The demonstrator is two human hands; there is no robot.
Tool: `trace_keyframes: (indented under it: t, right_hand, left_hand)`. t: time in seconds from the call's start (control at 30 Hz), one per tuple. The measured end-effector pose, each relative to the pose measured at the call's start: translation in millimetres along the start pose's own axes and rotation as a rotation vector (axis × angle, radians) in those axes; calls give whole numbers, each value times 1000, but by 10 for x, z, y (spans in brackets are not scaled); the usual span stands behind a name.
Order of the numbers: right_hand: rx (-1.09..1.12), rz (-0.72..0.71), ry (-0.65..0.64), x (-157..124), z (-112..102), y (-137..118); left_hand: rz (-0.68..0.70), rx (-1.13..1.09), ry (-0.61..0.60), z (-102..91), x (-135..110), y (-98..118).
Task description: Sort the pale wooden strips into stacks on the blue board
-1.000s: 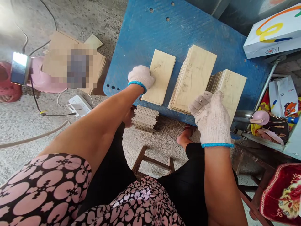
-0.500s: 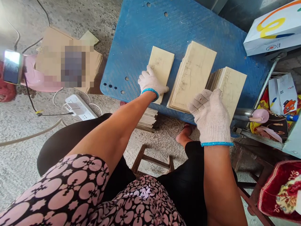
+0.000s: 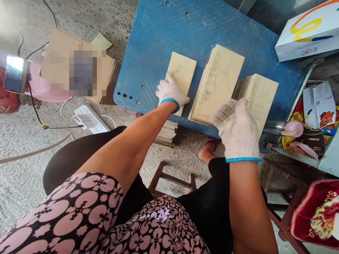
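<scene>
My left hand (image 3: 172,92), in a white knit glove with a blue cuff, lies across a pale thin wooden board (image 3: 182,70). Its thumb reaches past the right edge and the fingers curl over the left edge. My right hand (image 3: 237,128), gloved alike, is raised at the near side of a taller stack of boards (image 3: 221,81) and a leaning stack (image 3: 262,98). Its fingers are bent in with the thumb close to them; anything inside is hidden. Dark specks mark the tops of the boards.
The boards lie on a blue table (image 3: 148,35) with holes. Below its near edge are more stacked boards (image 3: 168,134) and a wooden stool (image 3: 174,179). A power strip (image 3: 91,120) lies left; a flask (image 3: 291,129) and a white box (image 3: 304,38) are right.
Both hands keep the same pose and place. The whole view has shifted very slightly; the boards have not visibly moved on the table.
</scene>
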State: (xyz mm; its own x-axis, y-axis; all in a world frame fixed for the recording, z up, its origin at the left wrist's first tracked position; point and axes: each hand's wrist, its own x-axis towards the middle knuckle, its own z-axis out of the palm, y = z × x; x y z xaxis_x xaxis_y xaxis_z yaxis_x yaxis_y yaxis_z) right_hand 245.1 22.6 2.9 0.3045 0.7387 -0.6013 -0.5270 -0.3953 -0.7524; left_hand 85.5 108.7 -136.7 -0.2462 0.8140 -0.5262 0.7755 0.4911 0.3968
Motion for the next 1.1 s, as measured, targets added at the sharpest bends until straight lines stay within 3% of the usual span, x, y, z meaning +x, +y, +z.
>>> trace_keyframes:
  t: [0.37,0.57,0.67,0.8,0.97,1.1]
  right_hand:
    - [-5,12,-7,-28,21,-86]
    - [39,15,-41,-59,23,-186]
    - [57,-3,-95,-87,10,-204]
    - [53,-35,-122,-123,-17,-208]
    - [14,-40,-139,-161,-8,-146]
    - [1,-26,-183,-236,47,-32]
  left_hand:
    - [12,81,65,-27,-102,-62]
    - [-8,-43,141,-128,-402,-213]
    - [-120,-124,213,-169,-706,-408]
    - [-270,-274,311,-124,-1111,-835]
    - [-652,-332,248,116,-1414,-1389]
    - [-655,-325,230,272,-1515,-1546]
